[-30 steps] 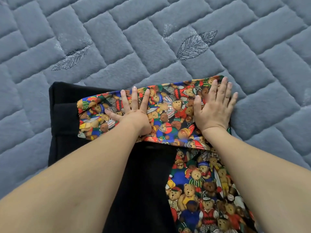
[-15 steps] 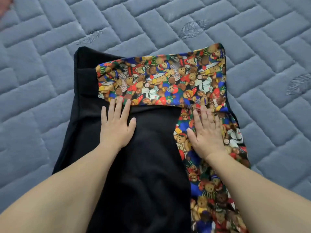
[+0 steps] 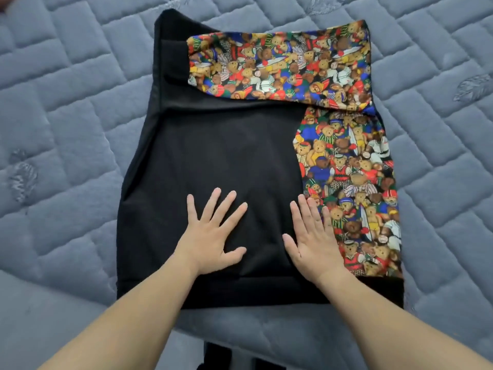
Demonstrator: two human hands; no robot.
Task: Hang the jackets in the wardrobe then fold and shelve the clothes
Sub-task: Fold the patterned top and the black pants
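Change: both hands have slid down the garment toward the hem since the earlier frames, when they pressed the folded printed sleeve near the top; more of the garment now shows.
Head view, surface: a grey-blue quilted bed cover (image 3: 80, 108) with stitched blocks and faint leaf motifs carries the garment.
Head view, garment: a top (image 3: 218, 145) lies flat, spread lengthwise away from the person, its black hem band nearest the wrists.
Head view, black panel: plain black fabric fills the left and middle of the top, from the far edge down to the hem.
Head view, printed panel: a teddy-bear print (image 3: 354, 182) in red, blue, yellow and green runs down the right side.
Head view, sleeve: a printed sleeve (image 3: 277, 68) is folded across the upper part of the top, lying flat over the black fabric, its cuff end toward the left.
Head view, left hand: the left hand (image 3: 210, 236) lies palm down on the black panel, fingers straight and spread, thumb out to the right; its grip is released, holding nothing.
Head view, right hand: the right hand (image 3: 310, 236) lies palm down just beside the left, fingers straight and close together, over the seam where black meets print; its grip is likewise released.
Head view, forearms: both bare forearms enter from the bottom edge and cross the hem band.
Head view, foreground: a dark shape at the bottom edge between the arms is too cut off to tell.
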